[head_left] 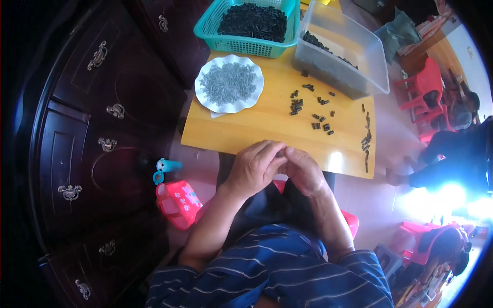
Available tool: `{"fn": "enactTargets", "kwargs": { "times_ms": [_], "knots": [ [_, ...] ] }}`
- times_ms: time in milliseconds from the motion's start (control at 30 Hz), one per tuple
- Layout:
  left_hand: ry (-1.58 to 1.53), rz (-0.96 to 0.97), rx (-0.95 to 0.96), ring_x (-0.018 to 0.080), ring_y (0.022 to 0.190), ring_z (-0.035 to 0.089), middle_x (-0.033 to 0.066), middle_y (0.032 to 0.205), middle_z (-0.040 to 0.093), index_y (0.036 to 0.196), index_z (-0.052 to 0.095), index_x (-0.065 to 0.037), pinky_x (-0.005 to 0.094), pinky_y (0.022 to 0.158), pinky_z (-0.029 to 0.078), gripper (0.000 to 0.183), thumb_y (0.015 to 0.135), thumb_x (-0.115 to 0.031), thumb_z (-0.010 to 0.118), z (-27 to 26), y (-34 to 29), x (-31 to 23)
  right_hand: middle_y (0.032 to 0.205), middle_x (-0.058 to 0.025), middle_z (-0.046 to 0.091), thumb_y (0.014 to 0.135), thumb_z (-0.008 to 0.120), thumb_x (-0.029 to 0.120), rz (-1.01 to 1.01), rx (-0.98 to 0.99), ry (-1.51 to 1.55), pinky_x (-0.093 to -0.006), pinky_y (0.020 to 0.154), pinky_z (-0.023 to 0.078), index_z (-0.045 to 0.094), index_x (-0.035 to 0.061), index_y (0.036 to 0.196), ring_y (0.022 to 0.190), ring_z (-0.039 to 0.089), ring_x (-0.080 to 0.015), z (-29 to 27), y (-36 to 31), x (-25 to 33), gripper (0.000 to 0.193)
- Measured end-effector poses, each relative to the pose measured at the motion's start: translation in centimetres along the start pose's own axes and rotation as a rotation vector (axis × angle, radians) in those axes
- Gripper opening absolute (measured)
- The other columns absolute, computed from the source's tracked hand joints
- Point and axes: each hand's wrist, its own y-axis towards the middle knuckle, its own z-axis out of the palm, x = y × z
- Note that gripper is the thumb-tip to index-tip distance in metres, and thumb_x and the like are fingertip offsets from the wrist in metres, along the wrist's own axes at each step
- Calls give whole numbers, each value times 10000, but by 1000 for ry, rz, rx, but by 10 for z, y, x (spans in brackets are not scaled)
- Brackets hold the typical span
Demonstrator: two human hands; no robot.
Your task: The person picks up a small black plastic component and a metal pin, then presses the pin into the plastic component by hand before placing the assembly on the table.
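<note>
My left hand and my right hand meet just over the near edge of the yellow wooden table. The fingers of both are closed, pinched together at the tips. Between them a small dark spot shows, but the fingers hide most of it, so I cannot make out what it is. Beyond my hands, several small black cylindrical pieces lie loose on the table. To the left of these stands a white scalloped plate heaped with small clear, shiny pieces.
At the far side stand a teal basket full of black pieces and a clear plastic bin holding more. A row of black pieces runs along the table's right edge. Dark drawers line the left; a pink bag sits below.
</note>
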Motion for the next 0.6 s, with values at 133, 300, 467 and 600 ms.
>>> {"fn": "enactTargets", "kwargs": {
  "times_ms": [133,300,467,600],
  "knots": [
    [-5,-3,24,352,901,709,151,1000,711,1140,641,-17,417,768,560,336,834,-60,773,-1,1,-3,1022,-66,741,1081,549,337,39,3,-81,-316,888,526,709,-2,1141,947,673,-142,-8,-2,3,380],
    [63,-23,16,349,932,712,159,1067,709,1251,623,-13,420,801,570,494,792,-39,804,-1,0,-3,925,-46,731,1045,625,250,-87,-59,-421,-302,802,532,738,-8,1020,861,662,-125,3,9,22,283],
    [51,-109,-117,323,907,717,139,1048,709,1265,620,-47,414,768,574,464,836,-89,791,-1,0,-3,806,-129,731,946,685,253,-246,-186,-1317,-378,705,559,758,28,1004,734,713,-222,0,38,54,244],
    [37,-134,-155,327,825,724,161,934,721,1133,680,0,378,722,567,280,864,-29,754,-4,-5,1,873,-160,756,883,714,282,-283,-142,-1494,-435,756,574,790,86,990,814,741,-338,-4,72,73,236]
  ]
}}
